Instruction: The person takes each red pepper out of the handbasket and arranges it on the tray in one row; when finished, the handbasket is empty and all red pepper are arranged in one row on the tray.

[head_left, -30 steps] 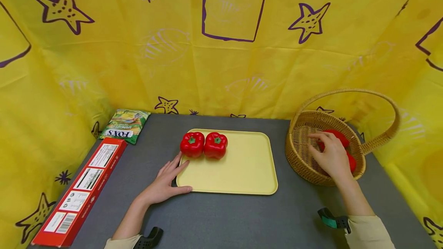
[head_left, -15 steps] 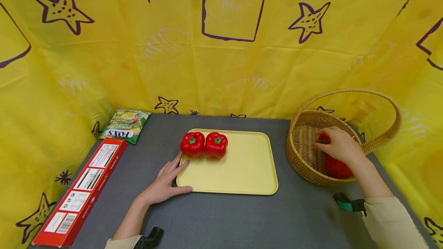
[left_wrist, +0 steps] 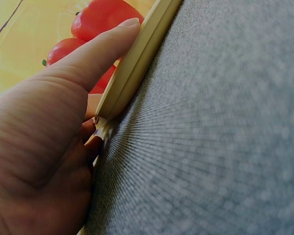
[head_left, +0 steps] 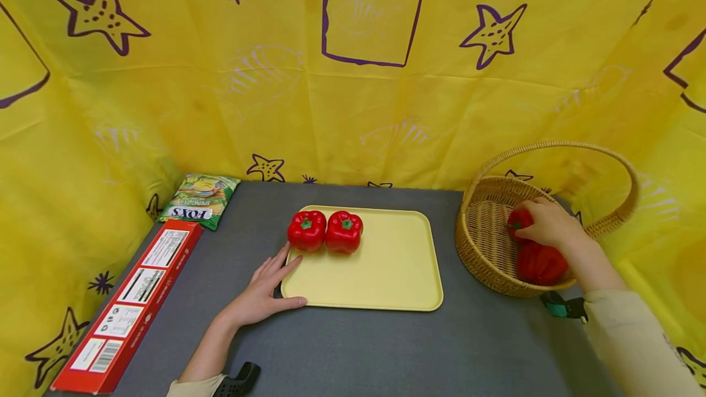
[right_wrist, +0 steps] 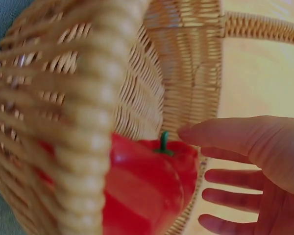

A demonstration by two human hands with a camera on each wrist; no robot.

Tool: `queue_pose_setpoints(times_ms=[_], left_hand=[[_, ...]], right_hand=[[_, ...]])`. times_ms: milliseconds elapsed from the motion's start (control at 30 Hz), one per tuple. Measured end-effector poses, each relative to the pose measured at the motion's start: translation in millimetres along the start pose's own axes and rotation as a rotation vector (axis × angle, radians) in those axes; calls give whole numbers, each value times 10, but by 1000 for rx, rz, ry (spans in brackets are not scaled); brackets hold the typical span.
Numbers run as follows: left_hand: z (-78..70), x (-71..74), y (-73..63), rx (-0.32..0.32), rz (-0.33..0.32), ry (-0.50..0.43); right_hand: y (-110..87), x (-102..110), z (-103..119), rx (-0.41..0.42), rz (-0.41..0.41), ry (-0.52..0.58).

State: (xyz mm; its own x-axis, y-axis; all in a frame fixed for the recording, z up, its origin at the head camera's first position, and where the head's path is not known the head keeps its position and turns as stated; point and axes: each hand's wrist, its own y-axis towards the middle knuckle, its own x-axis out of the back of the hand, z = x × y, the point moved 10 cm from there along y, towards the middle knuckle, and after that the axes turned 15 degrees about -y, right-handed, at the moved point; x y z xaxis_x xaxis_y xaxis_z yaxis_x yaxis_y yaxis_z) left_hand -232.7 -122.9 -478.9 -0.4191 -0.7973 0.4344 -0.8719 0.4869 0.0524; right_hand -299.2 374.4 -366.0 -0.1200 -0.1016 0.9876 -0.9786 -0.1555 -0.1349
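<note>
My left hand (head_left: 263, 299) rests at the left end of the yellow tray (head_left: 386, 274), fingers spread, thumb on its near edge (left_wrist: 122, 78). Two red bell peppers (head_left: 306, 231) (head_left: 344, 232) sit side by side at the tray's back left. My right hand (head_left: 551, 225) is inside the wicker basket (head_left: 485, 262), over a red bell pepper (head_left: 518, 222). In the right wrist view, thumb and fairly straight fingers (right_wrist: 235, 181) reach the edge of that pepper, near its green stem (right_wrist: 164, 144). Another red pepper (head_left: 540, 263) lies nearer in the basket.
The basket's tall handle (head_left: 557, 144) arches above the right hand. On the left lie a long red box (head_left: 129, 305) and a green FOX'S candy bag (head_left: 201, 198). Yellow patterned cloth (head_left: 353, 109) hangs behind and beside the grey table (head_left: 375, 348).
My right hand has shifted right and reached over the farther pepper in the basket, uncovering the nearer one. The left hand and tray stay where they were.
</note>
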Motion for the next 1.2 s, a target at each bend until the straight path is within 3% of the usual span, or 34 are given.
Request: queue_pose_setpoints(times_ms=[800, 1200], left_hand=[[-2, -10, 11, 6, 4, 1], [1, -12, 6, 10, 4, 3]], right_hand=[[106, -215, -192, 21, 24, -55], [68, -159, -147, 59, -44, -94]])
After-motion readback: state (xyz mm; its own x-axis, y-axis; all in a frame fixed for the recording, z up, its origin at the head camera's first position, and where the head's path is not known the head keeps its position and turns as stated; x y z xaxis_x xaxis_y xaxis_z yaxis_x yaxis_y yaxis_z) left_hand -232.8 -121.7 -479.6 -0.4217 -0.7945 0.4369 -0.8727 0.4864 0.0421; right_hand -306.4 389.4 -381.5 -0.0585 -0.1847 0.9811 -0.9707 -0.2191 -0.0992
